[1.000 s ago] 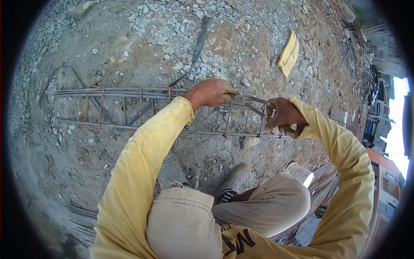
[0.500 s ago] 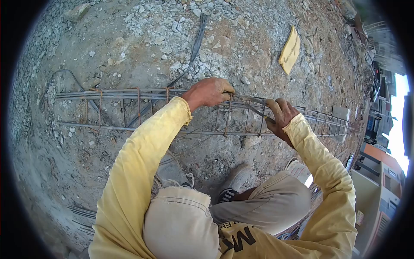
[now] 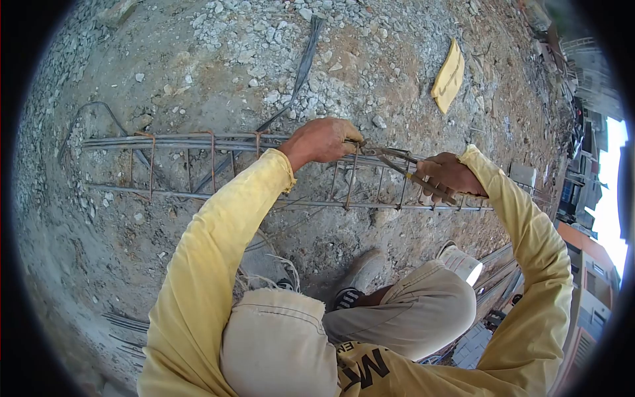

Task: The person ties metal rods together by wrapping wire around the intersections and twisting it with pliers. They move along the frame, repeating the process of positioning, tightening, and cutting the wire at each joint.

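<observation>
A long cage of steel bars and square ties [image 3: 213, 162] lies across the view on stony ground. Closed at its upper bars is my left hand [image 3: 329, 140], thumb and fingers pinched near a tie; what they pinch is too small to make out. My right hand [image 3: 451, 176] is wrapped round the handles of metal pincers [image 3: 403, 170]. The jaws of the pincers meet the upper bar just right of my left fingertips, and one handle slants down across the cage.
A dark strap [image 3: 305, 66] runs down behind the cage. Beyond it lies a yellow piece [image 3: 450, 76]. A white bucket [image 3: 462, 263] stands beside my knee. Thin rods [image 3: 126, 322] lie at the lower left. Buildings [image 3: 595, 278] show at the far right.
My right hand has moved right and turned, and the handles of the pincers have swung wider apart. My left hand has stayed nearly in place.
</observation>
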Demonstrator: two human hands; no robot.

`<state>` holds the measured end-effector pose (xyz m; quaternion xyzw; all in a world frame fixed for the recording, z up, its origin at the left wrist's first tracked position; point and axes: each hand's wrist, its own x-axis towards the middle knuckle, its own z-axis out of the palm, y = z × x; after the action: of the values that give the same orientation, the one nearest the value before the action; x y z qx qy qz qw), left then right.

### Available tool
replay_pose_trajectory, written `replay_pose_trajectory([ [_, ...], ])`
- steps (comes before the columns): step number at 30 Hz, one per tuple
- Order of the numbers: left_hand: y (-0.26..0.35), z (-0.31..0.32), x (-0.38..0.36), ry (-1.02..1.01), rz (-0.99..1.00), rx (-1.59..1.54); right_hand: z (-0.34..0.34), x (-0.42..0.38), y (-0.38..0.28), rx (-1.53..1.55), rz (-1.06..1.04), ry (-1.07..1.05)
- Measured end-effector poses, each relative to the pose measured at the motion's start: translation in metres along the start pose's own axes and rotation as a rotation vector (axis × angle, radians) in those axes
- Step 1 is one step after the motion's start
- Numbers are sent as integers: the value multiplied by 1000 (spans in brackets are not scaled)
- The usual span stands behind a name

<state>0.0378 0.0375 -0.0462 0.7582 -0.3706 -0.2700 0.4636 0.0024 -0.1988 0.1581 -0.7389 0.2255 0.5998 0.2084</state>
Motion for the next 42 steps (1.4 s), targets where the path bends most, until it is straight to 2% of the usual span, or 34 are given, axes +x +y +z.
replay_pose_trajectory([
  [2, 2, -2, 1, -14, -8, -1, 7, 2, -7, -196, 69, 102],
  [3, 1, -1, 1, -15, -6, -2, 14, -5, -12, -326, -17, 196],
  [6, 1, 0, 2, -18, -15, -7, 24, 26, 36, -440, -171, 271],
  [11, 0, 1, 0, -14, -48, -22, 27, 54, 61, -276, -213, 297],
  [15, 2, 0, 3, -32, -37, -14, 25, 11, 29, 422, -85, -220],
  [18, 2, -2, 2, -31, -41, -7, 18, 9, 30, 593, -4, -350],
  [19, 0, 0, 2, -28, -41, -10, 16, 9, 26, 446, -16, -254],
  [22, -3, 0, 3, -40, -38, -27, 16, -7, 8, -437, -130, 277],
  [23, -2, 0, 4, -47, -34, -33, 17, -2, 28, -654, -474, 498],
  [26, -1, -1, 5, -57, -39, -37, 23, -17, 17, -1015, -500, 821],
  [27, -2, 0, 5, -53, -38, -36, 24, -19, 17, -1016, -515, 812],
  [29, -3, 0, 4, -45, -39, -31, 22, -18, 10, -743, -311, 515],
  [31, -1, -1, 4, -51, -37, -20, 9, -22, -3, -448, -97, 250],
  [34, 0, -2, 4, -53, -53, -3, 0, -19, -1, 96, 69, 31],
  [39, 4, -3, 2, -65, -83, 2, -13, -11, -26, -319, 98, 135],
  [42, 3, -4, 2, -77, -88, 9, -2, 22, 15, -859, -370, 496],
])
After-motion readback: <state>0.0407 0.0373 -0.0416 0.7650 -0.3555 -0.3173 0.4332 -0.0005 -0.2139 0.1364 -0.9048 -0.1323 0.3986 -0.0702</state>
